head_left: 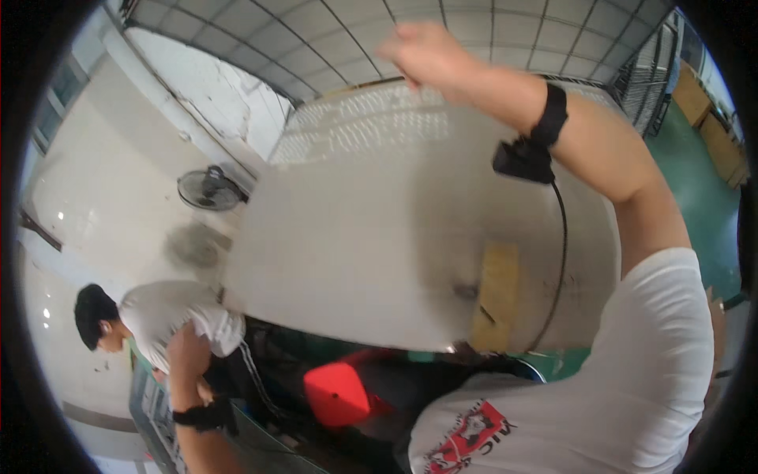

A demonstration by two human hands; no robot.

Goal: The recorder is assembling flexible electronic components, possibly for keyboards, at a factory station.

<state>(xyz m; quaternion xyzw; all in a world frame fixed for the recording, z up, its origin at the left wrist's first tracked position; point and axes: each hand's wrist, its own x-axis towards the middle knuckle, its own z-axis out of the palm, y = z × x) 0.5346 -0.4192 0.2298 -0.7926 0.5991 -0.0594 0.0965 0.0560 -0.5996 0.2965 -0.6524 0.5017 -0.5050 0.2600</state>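
Observation:
My right arm reaches across a large pale tabletop [355, 229]. My right hand [430, 59] is over its far edge, in front of a wire grid [316, 35]; motion blurs its fingers. Rows of small whitish pieces [355, 130] lie on the far part of the table, below that hand. At the lower left, my left hand [189, 351] is off the table, raised in front of another person [170, 316]. Its fingers are mostly hidden, so what it holds, if anything, does not show.
A yellow strip [497, 288] with a small dark thing on it lies near the table's front edge. Below is a red seat [338, 393]. A black device [521, 162] on my right forearm trails a cable over the table. A fan [209, 189] stands left.

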